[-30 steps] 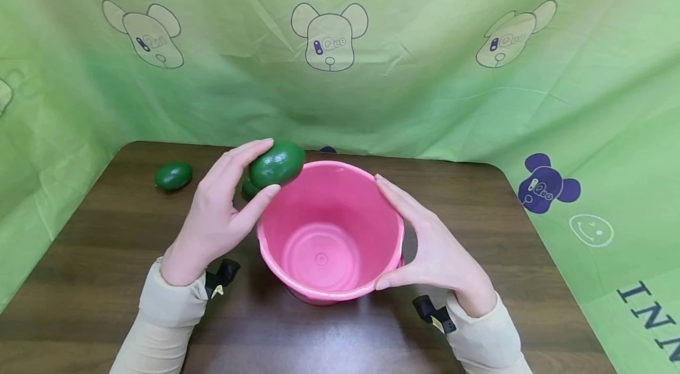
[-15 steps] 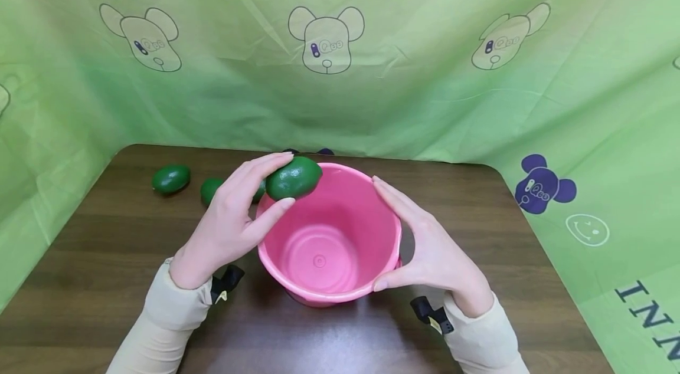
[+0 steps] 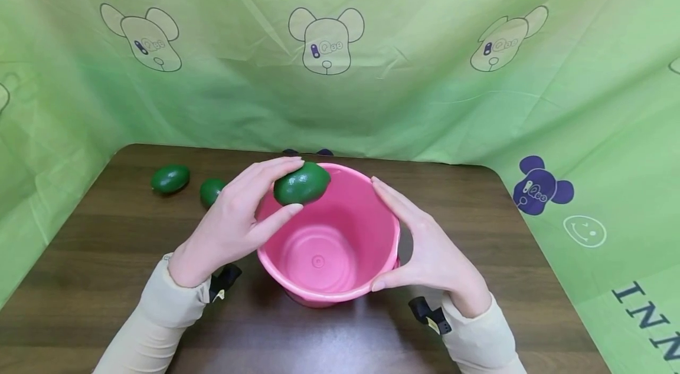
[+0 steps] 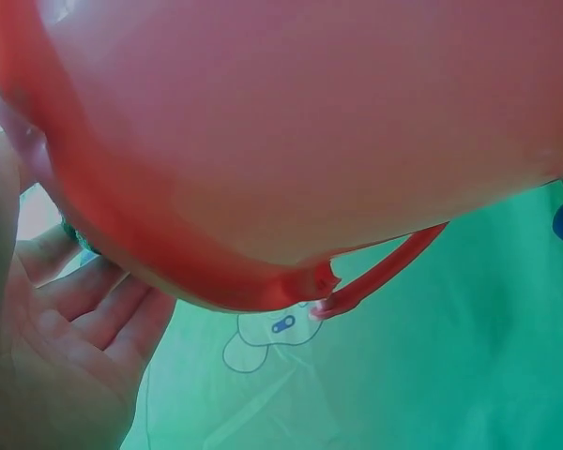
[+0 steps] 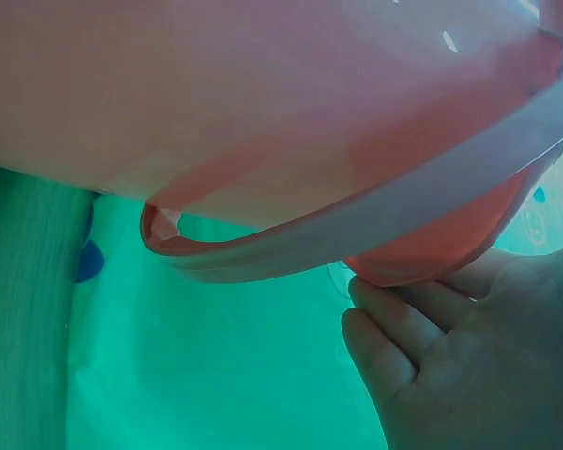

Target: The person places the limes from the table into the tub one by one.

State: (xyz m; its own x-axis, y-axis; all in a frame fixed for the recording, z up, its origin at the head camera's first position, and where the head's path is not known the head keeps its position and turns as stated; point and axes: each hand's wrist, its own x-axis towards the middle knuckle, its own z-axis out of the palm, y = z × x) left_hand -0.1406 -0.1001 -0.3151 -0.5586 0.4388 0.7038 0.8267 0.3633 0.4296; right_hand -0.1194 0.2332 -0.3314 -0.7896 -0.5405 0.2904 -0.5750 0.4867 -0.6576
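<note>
Farthest left, the outer lime [image 3: 170,179] lies on its side on the surface [image 3: 90,291], well apart from the bucket [image 3: 366,215] and between 9 and 10 o'clock of it. Its long axis runs between 8 and 9 at the pale-tipped end to between 2 and 3 at the other. Next comes the second lime [image 3: 210,191], also on the surface; the left hand [image 3: 231,217] partly covers it, so its axis cannot be told.

The left hand reaches in from 7 o'clock and pinches the held lime [image 3: 303,185], fingers along its far side, thumb on its near side. The held lime is over the bucket's mouth, near the rim at 11 o'clock. Its long axis slants: the free end points between 2 and 3 o'clock, the other back toward the palm.

The bucket stands upright, mouth up; the right wrist view shows its handle [image 5: 291,234] looping off the outer wall. Farthest right, the right hand [image 3: 430,247] spans the rim, fingertips between 1 and 2 o'clock, thumb between 4 and 5, its fingers fairly straight against it.

The step in hand seems to be bringing the held lime over the braced bucket. The next move probably calls for lowering toward 5 o'clock, clear of the rim, then loosening the left fingers.
</note>
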